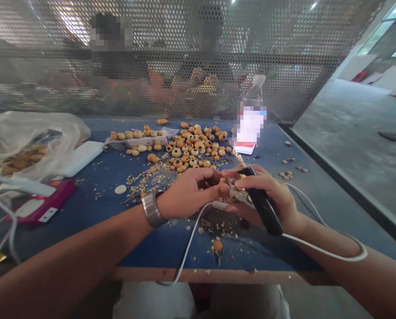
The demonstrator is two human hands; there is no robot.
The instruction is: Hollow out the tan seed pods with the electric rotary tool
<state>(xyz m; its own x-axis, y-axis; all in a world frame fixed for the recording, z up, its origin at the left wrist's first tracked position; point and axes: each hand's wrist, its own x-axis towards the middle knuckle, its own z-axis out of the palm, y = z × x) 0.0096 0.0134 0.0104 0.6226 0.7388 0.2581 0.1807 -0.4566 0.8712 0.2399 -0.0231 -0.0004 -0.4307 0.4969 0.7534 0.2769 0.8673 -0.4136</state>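
In front of my chest, my left hand (194,188), with a metal watch (153,208) on its wrist, has its thumb and fingers closed on a small gourd (223,181), mostly hidden. My right hand (277,195) is wrapped round a black handheld power tool (262,206) with a slim metallic tip (239,160) pointing up and away. Its white cable (320,251) leaves the rear end and loops over my right forearm. My hands almost touch. Just beyond them lies a heap of small tan gourds (198,144), several with dark round holes cut in them.
Seeds and chips (151,175) litter the blue tabletop (118,248). A lit phone (249,128) leans on a clear bottle (255,93). At left are a plastic bag (52,124) of gourds and a magenta device (45,204) with cables. Perforated metal (171,40) screens the back; blurred people sit behind.
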